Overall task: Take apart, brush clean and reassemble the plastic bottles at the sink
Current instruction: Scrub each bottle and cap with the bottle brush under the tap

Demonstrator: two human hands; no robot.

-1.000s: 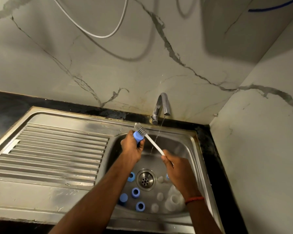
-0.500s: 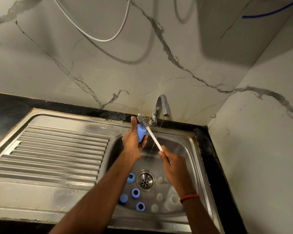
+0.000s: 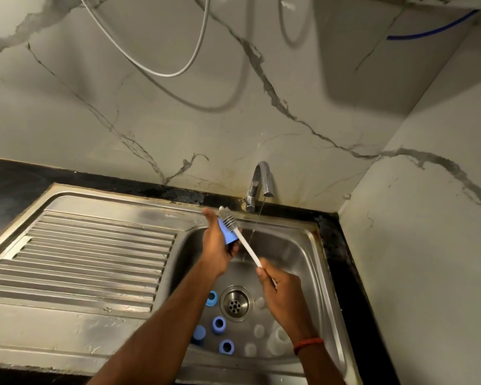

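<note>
- Left hand (image 3: 216, 247): fingers curled round a small blue plastic bottle cap (image 3: 228, 235), held over the stainless steel sink basin (image 3: 303, 245), just left of the chrome tap's (image 3: 261, 180) thin water stream.
- Right hand (image 3: 283, 297): fingers closed on the lower end of a white-handled, grey-bristled brush (image 3: 245, 243); the bristle head touches the cap's upper end.
- Basin floor: four loose blue caps (image 3: 218, 325) left of the drain (image 3: 236, 303), translucent bottle parts (image 3: 278, 339) to its right.

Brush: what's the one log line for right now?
left hand holds blue cap | right hand holds brush, bristles at cap | tap running
</note>
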